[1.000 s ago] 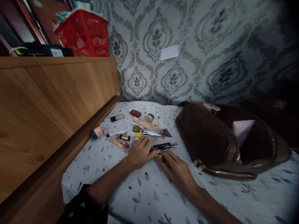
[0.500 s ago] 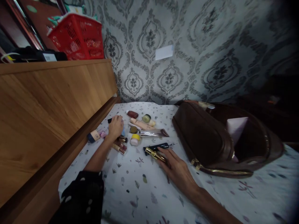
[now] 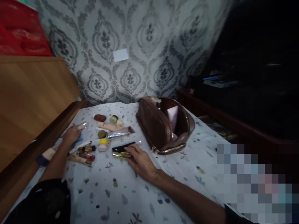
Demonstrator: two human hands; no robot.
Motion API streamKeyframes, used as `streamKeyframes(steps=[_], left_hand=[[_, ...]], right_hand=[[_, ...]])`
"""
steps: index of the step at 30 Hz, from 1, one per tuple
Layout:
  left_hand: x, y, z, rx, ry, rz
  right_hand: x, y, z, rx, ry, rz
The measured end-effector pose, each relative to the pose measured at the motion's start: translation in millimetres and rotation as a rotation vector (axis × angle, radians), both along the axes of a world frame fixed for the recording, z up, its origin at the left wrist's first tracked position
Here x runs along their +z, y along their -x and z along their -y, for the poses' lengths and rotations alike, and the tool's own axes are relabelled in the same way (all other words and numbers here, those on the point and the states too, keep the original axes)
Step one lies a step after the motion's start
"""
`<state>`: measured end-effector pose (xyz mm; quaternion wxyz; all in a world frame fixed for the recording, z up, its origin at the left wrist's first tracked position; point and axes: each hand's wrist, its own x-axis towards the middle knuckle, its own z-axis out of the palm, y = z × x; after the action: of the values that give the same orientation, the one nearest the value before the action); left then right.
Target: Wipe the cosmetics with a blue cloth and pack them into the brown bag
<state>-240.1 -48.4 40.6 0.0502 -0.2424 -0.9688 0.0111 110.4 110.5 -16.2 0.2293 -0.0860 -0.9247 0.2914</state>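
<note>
My left hand (image 3: 71, 134) reaches to the far left of the white patterned bedsheet (image 3: 130, 193). Its fingers are closed on a small pale bottle (image 3: 82, 126), blurred by motion. My right hand (image 3: 140, 160) lies on the sheet with its fingertips on a gold tube (image 3: 121, 154), beside a black tube (image 3: 123, 146). Between the hands lie several cosmetics: a yellow-lidded jar (image 3: 103, 144), a silver tube (image 3: 120, 133), a beige tube (image 3: 108, 126), a dark red pot (image 3: 100, 118) and lipsticks (image 3: 82, 156). An open brown cosmetics bag (image 3: 161, 127) stands to the right of them.
A wooden headboard (image 3: 30, 99) rises along the left, with a red basket (image 3: 21, 34) on top. Patterned wallpaper (image 3: 140, 46) with a white patch (image 3: 120, 55) is behind. Dark furniture (image 3: 245, 93) stands at the right. A blue-capped bottle (image 3: 45, 155) lies near the headboard.
My view has swung to the right. My left hand left the middle, reached to the far left and now grips a small bottle. My right hand stays on the gold tube.
</note>
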Motion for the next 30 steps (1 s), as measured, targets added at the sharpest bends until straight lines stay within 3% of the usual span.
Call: streamKeyframes(steps=[11, 16, 25, 30], left_hand=[[-15.7, -10, 1, -0.064, -0.039, -0.096], [-14.6, -10, 7, -0.083, -0.098, -0.084], [-20.6, -19, 12, -0.204, -0.104, -0.016], [-16.2, -12, 18, -0.332, -0.139, 0.095]], right_hand=[[-4.2, 2, -4, -0.001, 0.023, -0.016], [-0.6, 3, -4, -0.005, 0.036, -0.009], [-1.5, 3, -5, 0.008, 0.059, -0.016], [-1.1, 2, -5, 0.013, 0.072, -0.013]])
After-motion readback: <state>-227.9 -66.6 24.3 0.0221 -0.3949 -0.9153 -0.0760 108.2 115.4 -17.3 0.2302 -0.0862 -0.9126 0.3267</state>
